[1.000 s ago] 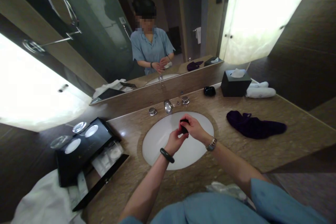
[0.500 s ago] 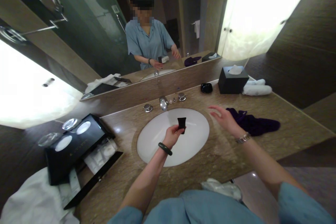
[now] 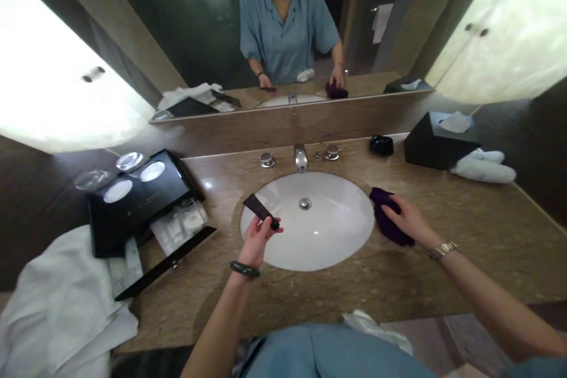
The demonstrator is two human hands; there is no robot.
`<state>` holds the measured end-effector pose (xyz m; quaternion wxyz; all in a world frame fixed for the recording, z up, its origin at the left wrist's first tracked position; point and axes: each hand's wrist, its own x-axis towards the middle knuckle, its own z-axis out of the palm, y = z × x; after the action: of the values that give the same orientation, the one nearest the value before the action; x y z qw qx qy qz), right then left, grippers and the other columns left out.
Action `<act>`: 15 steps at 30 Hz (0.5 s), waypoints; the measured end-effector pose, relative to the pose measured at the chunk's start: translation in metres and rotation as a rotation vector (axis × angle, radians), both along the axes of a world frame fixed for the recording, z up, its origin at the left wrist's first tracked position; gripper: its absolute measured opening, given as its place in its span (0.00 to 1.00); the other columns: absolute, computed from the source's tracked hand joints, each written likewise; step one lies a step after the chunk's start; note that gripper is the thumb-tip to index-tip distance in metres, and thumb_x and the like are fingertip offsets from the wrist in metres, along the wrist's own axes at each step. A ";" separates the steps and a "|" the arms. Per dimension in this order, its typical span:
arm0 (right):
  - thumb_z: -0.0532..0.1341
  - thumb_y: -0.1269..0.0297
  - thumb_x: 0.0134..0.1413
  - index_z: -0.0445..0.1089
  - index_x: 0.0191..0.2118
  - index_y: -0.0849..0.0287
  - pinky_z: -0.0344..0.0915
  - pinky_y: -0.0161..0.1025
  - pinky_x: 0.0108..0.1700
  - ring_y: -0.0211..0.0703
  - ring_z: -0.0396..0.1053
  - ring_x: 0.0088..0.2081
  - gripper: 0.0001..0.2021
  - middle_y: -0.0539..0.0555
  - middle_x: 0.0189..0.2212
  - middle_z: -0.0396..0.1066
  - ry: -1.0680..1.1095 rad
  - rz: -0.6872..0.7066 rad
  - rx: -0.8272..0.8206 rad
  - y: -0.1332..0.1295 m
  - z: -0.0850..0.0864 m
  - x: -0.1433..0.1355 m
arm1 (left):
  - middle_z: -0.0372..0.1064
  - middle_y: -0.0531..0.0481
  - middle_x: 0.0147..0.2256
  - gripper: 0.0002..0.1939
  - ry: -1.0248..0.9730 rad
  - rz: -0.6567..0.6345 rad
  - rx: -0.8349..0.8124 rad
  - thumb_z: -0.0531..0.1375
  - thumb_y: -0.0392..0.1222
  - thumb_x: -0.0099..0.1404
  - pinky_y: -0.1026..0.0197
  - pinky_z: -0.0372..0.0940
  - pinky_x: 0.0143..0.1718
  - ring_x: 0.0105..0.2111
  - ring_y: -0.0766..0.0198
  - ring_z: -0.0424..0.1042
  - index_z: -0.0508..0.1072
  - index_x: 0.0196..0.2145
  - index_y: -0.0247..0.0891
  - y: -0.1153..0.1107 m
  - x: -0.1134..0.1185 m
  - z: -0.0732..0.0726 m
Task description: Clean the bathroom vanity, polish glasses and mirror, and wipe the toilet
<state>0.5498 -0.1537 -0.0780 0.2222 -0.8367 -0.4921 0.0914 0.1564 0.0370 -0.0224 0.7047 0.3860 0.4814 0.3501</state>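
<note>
Over the left part of the white sink [image 3: 341, 236], my left hand [image 3: 257, 239] is closed around a small black squeeze tube [image 3: 257, 207], its flat end tilted up to the left and its cap near my fingertips. To the right of the basin, my right hand [image 3: 411, 221] grips a dark purple cloth [image 3: 387, 218], which lies bunched on the counter at the sink's rim. Some of the cloth is hidden beneath the fingers. The chrome faucet [image 3: 300, 158] stands behind the sink, with a knob on either side.
On the left, a black amenity box [image 3: 142, 198] has its drawer open with packets inside; a white towel [image 3: 57, 301] lies beside it. At the back right are a black tissue box [image 3: 427, 147], rolled white towels [image 3: 485, 168] and a shiny black object [image 3: 381, 145]. A mirror spans the wall.
My right hand has come down onto the purple cloth, which is now bunched closer to the sink. My left hand has moved left with the tube and tilted it. The view has shifted.
</note>
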 end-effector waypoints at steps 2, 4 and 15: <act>0.55 0.53 0.64 0.73 0.52 0.64 0.68 0.51 0.56 0.55 0.71 0.51 0.21 0.67 0.51 0.72 -0.006 0.198 -0.043 0.052 -0.001 -0.022 | 0.78 0.45 0.34 0.38 0.032 0.108 -0.038 0.78 0.58 0.38 0.54 0.73 0.41 0.30 0.60 0.77 0.71 0.40 0.31 -0.003 -0.032 0.000; 0.60 0.57 0.61 0.74 0.51 0.66 0.62 0.55 0.63 0.59 0.65 0.59 0.20 0.70 0.58 0.67 -0.051 0.468 -0.183 0.095 -0.017 -0.051 | 0.78 0.46 0.35 0.37 0.042 0.226 -0.075 0.78 0.56 0.39 0.56 0.75 0.41 0.35 0.59 0.78 0.72 0.40 0.31 -0.009 -0.066 -0.002; 0.54 0.67 0.67 0.55 0.71 0.53 0.51 0.56 0.70 0.55 0.45 0.71 0.29 0.62 0.72 0.47 0.278 1.065 -0.234 0.197 -0.120 -0.304 | 0.80 0.47 0.34 0.36 0.173 0.713 -0.371 0.81 0.54 0.26 0.61 0.78 0.37 0.34 0.58 0.79 0.78 0.33 0.36 -0.031 -0.184 0.007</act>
<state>0.2458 0.0434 -0.1984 0.1139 -0.4717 -0.7993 0.3545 -0.0273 0.0058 -0.0153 0.5537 0.0892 0.6976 0.4459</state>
